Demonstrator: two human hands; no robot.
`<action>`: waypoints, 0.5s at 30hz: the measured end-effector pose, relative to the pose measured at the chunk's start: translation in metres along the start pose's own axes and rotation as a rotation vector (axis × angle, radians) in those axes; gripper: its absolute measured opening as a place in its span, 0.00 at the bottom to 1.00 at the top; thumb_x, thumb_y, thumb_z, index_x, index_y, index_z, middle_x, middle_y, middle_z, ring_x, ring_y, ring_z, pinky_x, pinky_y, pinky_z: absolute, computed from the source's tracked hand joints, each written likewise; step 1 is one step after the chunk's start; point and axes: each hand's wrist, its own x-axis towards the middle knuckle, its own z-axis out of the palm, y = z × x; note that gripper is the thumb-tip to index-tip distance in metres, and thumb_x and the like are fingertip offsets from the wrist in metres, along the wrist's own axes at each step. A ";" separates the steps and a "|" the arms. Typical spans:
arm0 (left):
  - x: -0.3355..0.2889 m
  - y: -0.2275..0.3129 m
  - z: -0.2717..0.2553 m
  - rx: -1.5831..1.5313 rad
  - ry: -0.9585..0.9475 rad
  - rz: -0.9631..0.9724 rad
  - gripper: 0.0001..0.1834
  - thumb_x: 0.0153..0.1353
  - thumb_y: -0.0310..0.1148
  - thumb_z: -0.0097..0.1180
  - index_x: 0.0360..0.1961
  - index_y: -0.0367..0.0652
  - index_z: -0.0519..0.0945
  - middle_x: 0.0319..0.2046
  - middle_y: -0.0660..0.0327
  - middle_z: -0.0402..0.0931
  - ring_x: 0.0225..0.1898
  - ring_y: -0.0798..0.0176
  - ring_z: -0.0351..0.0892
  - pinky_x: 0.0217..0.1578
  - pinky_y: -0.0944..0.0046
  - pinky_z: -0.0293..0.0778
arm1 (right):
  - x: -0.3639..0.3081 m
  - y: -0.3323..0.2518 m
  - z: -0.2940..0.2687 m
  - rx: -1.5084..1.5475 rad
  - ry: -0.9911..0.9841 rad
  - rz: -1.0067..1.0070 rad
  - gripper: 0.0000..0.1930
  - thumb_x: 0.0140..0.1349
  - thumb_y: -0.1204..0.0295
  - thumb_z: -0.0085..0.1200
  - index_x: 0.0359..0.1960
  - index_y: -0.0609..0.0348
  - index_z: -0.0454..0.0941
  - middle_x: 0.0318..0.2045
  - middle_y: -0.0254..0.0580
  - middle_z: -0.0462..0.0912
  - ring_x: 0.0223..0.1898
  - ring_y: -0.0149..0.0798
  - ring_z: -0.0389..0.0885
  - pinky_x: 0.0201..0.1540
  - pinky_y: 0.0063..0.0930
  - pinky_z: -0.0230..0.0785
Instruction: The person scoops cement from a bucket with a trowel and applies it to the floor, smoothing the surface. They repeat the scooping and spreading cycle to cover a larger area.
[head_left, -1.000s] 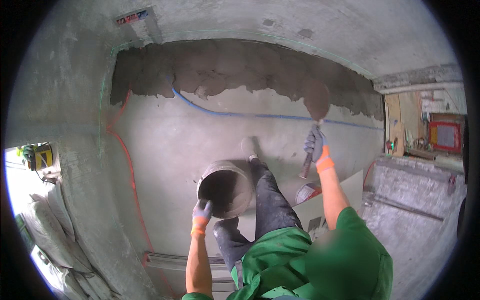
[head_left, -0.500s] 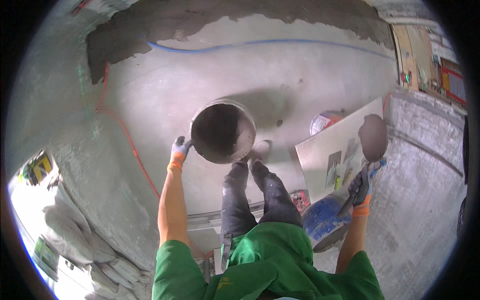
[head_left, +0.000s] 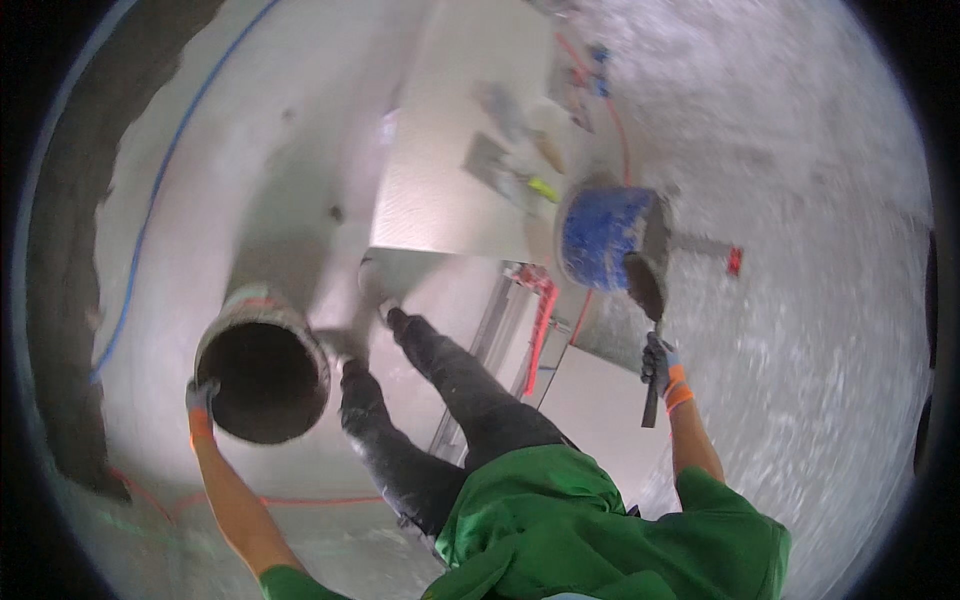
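Your left hand (head_left: 202,396) clasps a round grey bucket (head_left: 256,308), dark inside; right hand (head_left: 657,362), a dark-bladed trowel (head_left: 644,284) near a blue bucket (head_left: 598,236).

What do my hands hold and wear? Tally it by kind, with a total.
Bucket: 1
Trowel: 1
Gloves: 2
Total: 4

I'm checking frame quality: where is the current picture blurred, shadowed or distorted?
Head view: blur smears the board and the items on it; head view: a soft shadow stretches from the grey bucket; head view: black corners frame a round fisheye image.
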 end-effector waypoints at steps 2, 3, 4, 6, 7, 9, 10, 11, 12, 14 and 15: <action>-0.004 0.004 0.006 0.015 0.019 -0.013 0.19 0.45 0.20 0.55 0.41 0.33 0.68 0.35 0.55 0.74 0.36 0.60 0.75 0.39 0.65 0.74 | 0.010 0.029 -0.032 0.019 0.087 0.090 0.16 0.55 0.56 0.54 0.21 0.50 0.66 0.10 0.28 0.62 0.09 0.29 0.60 0.11 0.26 0.54; -0.008 0.003 0.009 0.058 0.025 -0.014 0.21 0.45 0.21 0.56 0.43 0.33 0.66 0.36 0.55 0.73 0.36 0.60 0.75 0.41 0.66 0.73 | 0.019 0.040 -0.048 0.046 0.104 0.155 0.17 0.54 0.54 0.54 0.22 0.50 0.65 0.11 0.26 0.62 0.09 0.28 0.60 0.12 0.24 0.55; -0.015 0.003 0.014 0.154 0.042 -0.086 0.23 0.45 0.23 0.57 0.45 0.37 0.66 0.36 0.57 0.73 0.36 0.60 0.75 0.38 0.63 0.72 | 0.030 0.049 -0.063 0.035 0.096 0.161 0.17 0.54 0.54 0.55 0.21 0.51 0.65 0.11 0.26 0.62 0.10 0.28 0.60 0.13 0.25 0.55; -0.027 0.004 0.026 0.384 0.096 -0.235 0.25 0.46 0.30 0.58 0.47 0.52 0.66 0.36 0.64 0.73 0.37 0.63 0.74 0.29 0.59 0.63 | 0.052 0.071 -0.092 0.025 0.170 0.200 0.17 0.53 0.54 0.55 0.21 0.51 0.66 0.11 0.26 0.62 0.10 0.28 0.61 0.13 0.25 0.56; -0.029 0.005 0.030 0.471 0.079 -0.224 0.23 0.46 0.31 0.57 0.45 0.55 0.66 0.35 0.66 0.73 0.37 0.66 0.73 0.28 0.60 0.60 | 0.051 0.082 -0.103 0.056 0.171 0.214 0.17 0.53 0.54 0.55 0.21 0.51 0.66 0.10 0.26 0.62 0.10 0.28 0.61 0.13 0.26 0.56; -0.041 0.010 0.048 0.530 0.047 -0.231 0.20 0.46 0.32 0.56 0.42 0.57 0.66 0.34 0.68 0.74 0.35 0.69 0.73 0.28 0.61 0.57 | 0.073 0.089 -0.136 0.144 0.150 0.188 0.17 0.53 0.53 0.54 0.21 0.50 0.66 0.10 0.26 0.62 0.10 0.29 0.61 0.13 0.26 0.56; -0.048 0.015 0.057 0.520 0.022 -0.230 0.19 0.47 0.32 0.56 0.41 0.57 0.66 0.33 0.69 0.74 0.34 0.69 0.72 0.27 0.60 0.58 | 0.087 0.087 -0.152 0.193 0.155 0.200 0.17 0.54 0.52 0.54 0.21 0.50 0.67 0.10 0.26 0.63 0.10 0.29 0.61 0.13 0.27 0.56; -0.054 0.017 0.067 0.508 0.020 -0.232 0.18 0.47 0.31 0.56 0.40 0.56 0.66 0.32 0.69 0.74 0.34 0.70 0.72 0.27 0.60 0.59 | 0.104 0.085 -0.166 0.205 0.190 0.178 0.17 0.55 0.51 0.52 0.21 0.49 0.67 0.10 0.27 0.63 0.09 0.30 0.61 0.13 0.27 0.56; -0.061 0.019 0.077 0.483 -0.002 -0.234 0.18 0.47 0.31 0.56 0.40 0.56 0.66 0.32 0.69 0.74 0.33 0.70 0.72 0.26 0.61 0.59 | 0.124 0.079 -0.181 0.108 0.227 0.132 0.17 0.55 0.50 0.51 0.20 0.48 0.66 0.10 0.27 0.62 0.09 0.30 0.60 0.12 0.27 0.55; -0.073 0.019 0.103 0.405 -0.008 -0.237 0.18 0.47 0.30 0.57 0.39 0.56 0.66 0.31 0.70 0.74 0.32 0.71 0.72 0.25 0.61 0.60 | 0.167 0.066 -0.217 0.105 0.251 -0.035 0.18 0.55 0.51 0.51 0.19 0.50 0.68 0.09 0.29 0.62 0.09 0.31 0.60 0.11 0.28 0.54; -0.080 0.018 0.117 0.464 0.003 -0.233 0.17 0.50 0.29 0.57 0.39 0.56 0.66 0.31 0.68 0.74 0.32 0.71 0.73 0.24 0.63 0.62 | 0.194 0.053 -0.236 0.251 0.284 0.017 0.16 0.55 0.55 0.52 0.19 0.52 0.68 0.09 0.29 0.62 0.09 0.31 0.61 0.12 0.29 0.55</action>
